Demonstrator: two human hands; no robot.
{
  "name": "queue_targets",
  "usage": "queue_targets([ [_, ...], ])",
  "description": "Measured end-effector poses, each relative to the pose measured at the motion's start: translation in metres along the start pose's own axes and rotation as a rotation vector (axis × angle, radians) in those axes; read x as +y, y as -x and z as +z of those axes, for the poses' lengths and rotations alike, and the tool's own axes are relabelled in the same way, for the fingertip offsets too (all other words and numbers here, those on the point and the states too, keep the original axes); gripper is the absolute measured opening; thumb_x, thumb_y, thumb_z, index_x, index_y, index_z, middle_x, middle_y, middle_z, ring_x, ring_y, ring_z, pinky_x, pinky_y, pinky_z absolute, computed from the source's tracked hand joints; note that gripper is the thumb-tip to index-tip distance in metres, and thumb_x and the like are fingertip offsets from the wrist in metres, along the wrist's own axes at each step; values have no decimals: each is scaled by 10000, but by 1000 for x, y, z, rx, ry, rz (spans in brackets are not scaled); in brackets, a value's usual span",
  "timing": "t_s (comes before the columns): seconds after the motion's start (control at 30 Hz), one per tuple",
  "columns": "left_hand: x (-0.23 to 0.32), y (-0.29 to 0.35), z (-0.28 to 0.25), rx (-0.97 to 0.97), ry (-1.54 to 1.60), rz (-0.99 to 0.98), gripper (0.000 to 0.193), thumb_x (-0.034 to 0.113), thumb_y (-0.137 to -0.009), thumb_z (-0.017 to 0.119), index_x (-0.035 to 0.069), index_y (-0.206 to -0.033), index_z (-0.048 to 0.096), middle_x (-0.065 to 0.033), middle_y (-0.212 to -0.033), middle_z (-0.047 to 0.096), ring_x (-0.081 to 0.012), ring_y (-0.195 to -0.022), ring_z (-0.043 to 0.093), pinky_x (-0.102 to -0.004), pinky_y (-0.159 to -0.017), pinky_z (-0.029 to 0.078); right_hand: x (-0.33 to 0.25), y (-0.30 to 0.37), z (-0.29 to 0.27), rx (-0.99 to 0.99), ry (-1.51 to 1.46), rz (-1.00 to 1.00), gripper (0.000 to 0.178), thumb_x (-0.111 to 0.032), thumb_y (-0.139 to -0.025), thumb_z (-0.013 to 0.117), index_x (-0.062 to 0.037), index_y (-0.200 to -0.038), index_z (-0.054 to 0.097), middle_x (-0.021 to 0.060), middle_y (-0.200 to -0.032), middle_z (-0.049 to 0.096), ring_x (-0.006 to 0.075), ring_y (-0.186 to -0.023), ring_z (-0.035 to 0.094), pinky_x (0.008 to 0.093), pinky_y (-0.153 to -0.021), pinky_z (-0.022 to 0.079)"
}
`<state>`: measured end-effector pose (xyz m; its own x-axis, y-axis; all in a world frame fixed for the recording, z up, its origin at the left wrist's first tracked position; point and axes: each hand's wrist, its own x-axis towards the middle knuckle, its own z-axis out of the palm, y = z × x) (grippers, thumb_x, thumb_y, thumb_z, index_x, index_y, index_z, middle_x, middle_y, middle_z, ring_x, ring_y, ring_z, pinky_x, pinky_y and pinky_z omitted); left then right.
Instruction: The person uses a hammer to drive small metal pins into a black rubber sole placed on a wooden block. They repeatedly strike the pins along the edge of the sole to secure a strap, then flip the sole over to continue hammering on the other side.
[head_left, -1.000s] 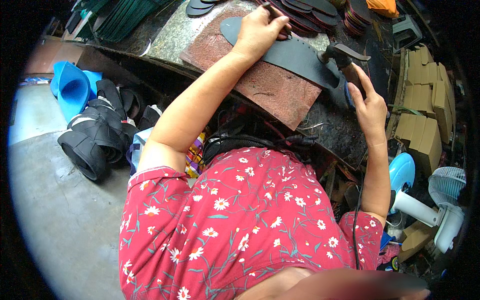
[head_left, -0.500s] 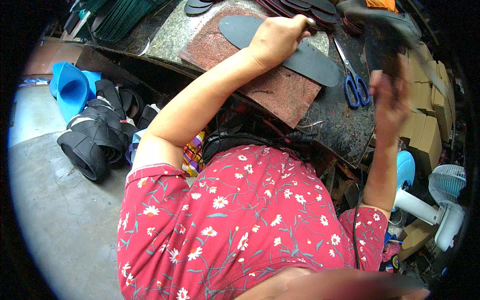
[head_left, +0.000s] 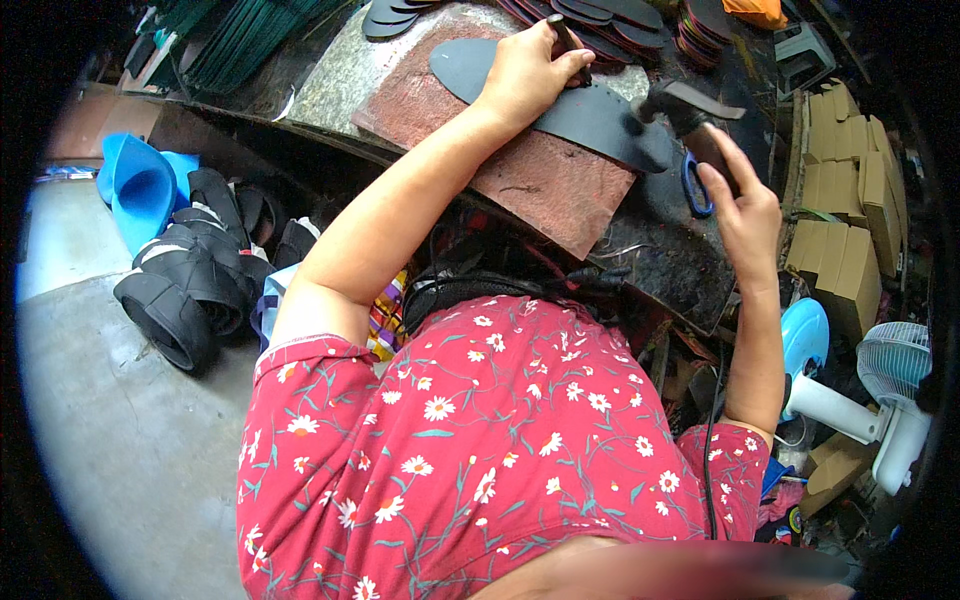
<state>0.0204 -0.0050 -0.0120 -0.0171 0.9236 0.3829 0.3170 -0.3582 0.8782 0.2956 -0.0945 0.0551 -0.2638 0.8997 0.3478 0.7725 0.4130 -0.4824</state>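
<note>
A dark grey, sole-shaped sheet lies across a reddish, rough board on the workbench. My left hand rests over the sheet, its fingers wrapped round a dark punch-like rod held nearly upright. Small holes show in the sheet just right of that hand. In my right hand is a hammer, raised at the sheet's right end, its handle in my grip. Scissors with blue handles lie on the bench, mostly hidden behind the hammer and hand.
Stacks of dark soles sit along the bench's far side, near an orange cloth. Cardboard boxes and a white fan stand at the right. Black rolled pieces and a blue item lie at the left.
The hammer has swung down and left from its blurred, higher place at the right. My left hand and the rod have shifted slightly left, and the sheet slightly with them.
</note>
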Motion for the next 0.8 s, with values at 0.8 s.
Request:
queue_targets([
  [0.8, 4, 0, 11, 38, -165, 120, 242, 271, -847, 753, 45, -872, 672, -157, -775, 704, -318, -750, 712, -396, -684, 563, -19, 3, -17, 94, -62, -30, 435, -198, -953, 659, -143, -1377, 581, 112, -1164, 709, 199, -936, 707, 325, -773, 535],
])
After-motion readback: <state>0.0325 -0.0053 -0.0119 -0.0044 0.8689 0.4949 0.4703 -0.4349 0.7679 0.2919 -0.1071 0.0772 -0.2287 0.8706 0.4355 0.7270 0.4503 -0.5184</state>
